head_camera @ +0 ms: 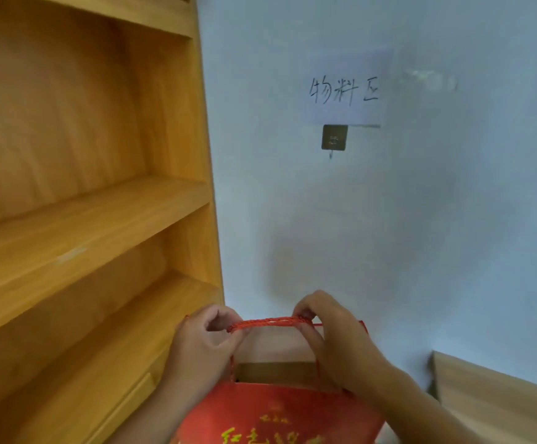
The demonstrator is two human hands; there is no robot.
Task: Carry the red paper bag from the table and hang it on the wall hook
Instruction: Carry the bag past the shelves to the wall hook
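Closest to me is the bag [280, 415], red with gold lettering, hanging low in front of me and off any surface. My left hand [203, 344] and right hand [328, 334] each have fingers [302, 310] pinched shut on the cords [270, 322], stretching them flat between the two hands. To the left is the wooden shelf [84, 219], just beside the bag. Further up on the wall [453, 203] is the hook [334, 137], under a paper sign [345, 88], well above the cords.

Biggest risk I reckon: the hook's tiny, so I could catch only one cord and the bag hangs crooked or tips. Lifting could also bump the shelf edge.
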